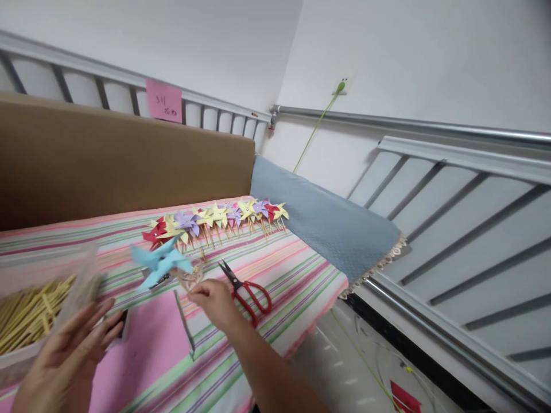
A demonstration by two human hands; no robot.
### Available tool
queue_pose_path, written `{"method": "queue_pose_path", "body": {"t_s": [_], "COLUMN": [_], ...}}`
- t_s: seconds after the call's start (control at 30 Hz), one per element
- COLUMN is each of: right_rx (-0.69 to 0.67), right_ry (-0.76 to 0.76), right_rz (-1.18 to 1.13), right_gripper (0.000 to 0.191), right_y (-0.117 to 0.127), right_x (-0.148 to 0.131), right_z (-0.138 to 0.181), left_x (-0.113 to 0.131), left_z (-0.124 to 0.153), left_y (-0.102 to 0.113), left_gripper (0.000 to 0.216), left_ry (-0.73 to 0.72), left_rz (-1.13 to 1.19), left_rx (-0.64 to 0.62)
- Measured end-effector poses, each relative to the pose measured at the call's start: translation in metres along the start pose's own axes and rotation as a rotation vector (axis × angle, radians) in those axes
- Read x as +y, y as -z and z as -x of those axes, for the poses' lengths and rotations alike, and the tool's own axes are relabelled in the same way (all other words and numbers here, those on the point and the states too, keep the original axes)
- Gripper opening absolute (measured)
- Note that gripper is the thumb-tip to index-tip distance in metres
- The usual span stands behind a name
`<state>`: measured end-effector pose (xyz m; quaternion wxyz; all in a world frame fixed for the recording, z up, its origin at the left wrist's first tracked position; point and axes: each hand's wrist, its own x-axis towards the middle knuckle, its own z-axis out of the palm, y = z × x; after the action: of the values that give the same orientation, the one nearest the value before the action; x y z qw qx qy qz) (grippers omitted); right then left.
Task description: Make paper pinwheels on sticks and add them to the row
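My right hand (214, 303) is closed in a pinch on a light blue paper pinwheel (160, 262), held just above the striped cloth (275, 275). My left hand (71, 355) is low at the left with its fingers spread, beside a clear plastic tub (84, 281) that holds several yellow sticks (26, 312). It holds nothing that I can see. Red-handled scissors (249, 291) lie open on the cloth just right of my right hand. A row of several finished pinwheels (217, 218) in red, yellow and purple lies further back.
A pink paper sheet (146, 344) lies on the cloth under my hands. A brown cardboard board (120, 155) stands behind the row. A blue cloth (331, 223) drapes the right end. Metal rails (456, 229) and the floor lie to the right.
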<state>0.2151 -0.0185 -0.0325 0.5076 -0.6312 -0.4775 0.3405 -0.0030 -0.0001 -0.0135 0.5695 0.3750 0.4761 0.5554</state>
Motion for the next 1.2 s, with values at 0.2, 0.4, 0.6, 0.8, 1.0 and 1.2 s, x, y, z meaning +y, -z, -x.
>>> {"method": "queue_pose_path", "body": {"t_s": [0.2, 0.4, 0.6, 0.8, 1.0, 1.2], "right_rx": [0.231, 0.331, 0.381, 0.405, 0.431, 0.462], "right_ry": [-0.133, -0.236, -0.293, -0.336, -0.363, -0.336], "right_rz": [0.080, 0.212, 0.301, 0.376, 0.439, 0.464], "right_gripper": [0.018, 0.031, 0.032, 0.032, 0.031, 0.030], "right_y": [0.059, 0.114, 0.121, 0.114, 0.117, 0.117], "right_x": [0.027, 0.047, 0.062, 0.073, 0.080, 0.082], "right_z": [-0.054, -0.114, -0.156, -0.177, -0.180, -0.176], "left_x": [0.006, 0.011, 0.014, 0.012, 0.009, 0.008], "left_z": [0.010, 0.012, 0.011, 0.009, 0.008, 0.008], "left_y": [-0.003, -0.009, -0.016, -0.016, -0.016, -0.015], "left_gripper": [0.047, 0.055, 0.051, 0.052, 0.052, 0.049], "left_ry": [0.150, 0.199, 0.211, 0.192, 0.203, 0.169], "left_rz": [0.066, 0.029, -0.032, -0.073, -0.068, -0.023], "left_rx": [-0.093, -0.084, -0.064, -0.054, -0.051, -0.059]}}
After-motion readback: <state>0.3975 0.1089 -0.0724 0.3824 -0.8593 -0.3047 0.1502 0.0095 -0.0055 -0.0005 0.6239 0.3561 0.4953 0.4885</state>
